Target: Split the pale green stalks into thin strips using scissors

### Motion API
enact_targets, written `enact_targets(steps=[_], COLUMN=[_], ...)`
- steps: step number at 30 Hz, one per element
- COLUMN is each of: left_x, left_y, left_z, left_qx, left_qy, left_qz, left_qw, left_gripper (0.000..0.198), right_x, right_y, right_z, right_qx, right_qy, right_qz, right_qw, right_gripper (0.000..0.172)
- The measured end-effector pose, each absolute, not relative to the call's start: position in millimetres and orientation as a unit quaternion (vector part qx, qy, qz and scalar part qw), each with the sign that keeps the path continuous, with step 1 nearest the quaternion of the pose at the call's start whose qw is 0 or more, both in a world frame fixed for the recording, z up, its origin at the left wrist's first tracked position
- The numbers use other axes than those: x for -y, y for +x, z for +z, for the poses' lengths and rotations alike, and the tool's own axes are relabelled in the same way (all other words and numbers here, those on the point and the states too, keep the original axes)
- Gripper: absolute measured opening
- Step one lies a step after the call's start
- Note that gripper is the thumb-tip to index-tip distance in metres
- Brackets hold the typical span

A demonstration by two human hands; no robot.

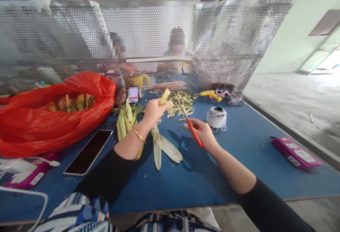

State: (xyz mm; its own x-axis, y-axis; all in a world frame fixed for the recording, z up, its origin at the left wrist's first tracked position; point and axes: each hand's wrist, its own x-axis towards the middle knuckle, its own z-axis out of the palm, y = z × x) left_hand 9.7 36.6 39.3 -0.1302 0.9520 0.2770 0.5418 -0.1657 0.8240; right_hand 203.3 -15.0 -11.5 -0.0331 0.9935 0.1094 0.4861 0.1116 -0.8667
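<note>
Near the middle of the table, my left hand (154,112) is closed around a pale yellow-green husk strip (164,97), its end sticking up past the fingers. My right hand (202,132) grips red-handled scissors (195,133), their blades pointing up and left toward a heap of husk scraps (182,101). Below my left wrist lie two flat husk leaves (162,147). Several folded green husks (124,120) are bunched left of that hand. A spool of white string (216,117) stands to the right of the scissors.
An open red plastic bag (87,119) holding husks fills the left side, beside a dark phone (89,152). Purple power strips (296,152) sit at both sides. A yellow glue gun (211,94) lies at the back. Two people sit behind the perforated metal screen (148,23).
</note>
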Motion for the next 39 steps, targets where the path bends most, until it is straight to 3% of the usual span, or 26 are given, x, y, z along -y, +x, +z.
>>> enact_targets(steps=[4, 6, 9, 12, 16, 19, 26, 35, 39], left_x=[-20, -12, -1, 7, 15, 20, 14, 6, 8], left_y=[-6, -12, -19, -17, -4, 4, 2, 1, 9], left_z=[63, 75, 84, 81, 65, 53, 39, 39, 35], left_qx=[-0.566, -0.539, -0.487, -0.448, -0.457, -0.465, -0.474, -0.449, -0.47], left_qy=[0.618, 0.599, 0.539, 0.48, 0.415, 0.38, 0.346, 0.383, 0.389], left_qz=[0.507, 0.549, 0.591, 0.591, 0.559, 0.538, 0.565, 0.554, 0.544], left_qw=[0.203, 0.225, 0.351, 0.469, 0.554, 0.592, 0.58, 0.587, 0.576], left_gripper=[0.017, 0.014, 0.008, 0.004, 0.015, 0.019, 0.025, 0.014, 0.014], right_x=[13, 13, 14, 13, 12, 11, 3, -3, -1], right_y=[212, 215, 214, 207, 182, 158, 127, 137, 143], right_z=[-9, -9, -8, 1, 23, 35, 34, 31, 27], right_qx=[0.721, 0.748, 0.771, 0.776, 0.654, 0.558, 0.5, 0.525, 0.507], right_qy=[-0.663, -0.655, -0.633, -0.612, -0.507, -0.401, -0.389, -0.385, -0.399], right_qz=[0.054, -0.009, -0.042, 0.011, 0.375, 0.565, 0.586, 0.581, 0.551], right_qw=[0.194, 0.103, 0.053, 0.149, 0.417, 0.456, 0.506, 0.489, 0.529], right_gripper=[0.036, 0.031, 0.026, 0.018, 0.031, 0.041, 0.038, 0.029, 0.031])
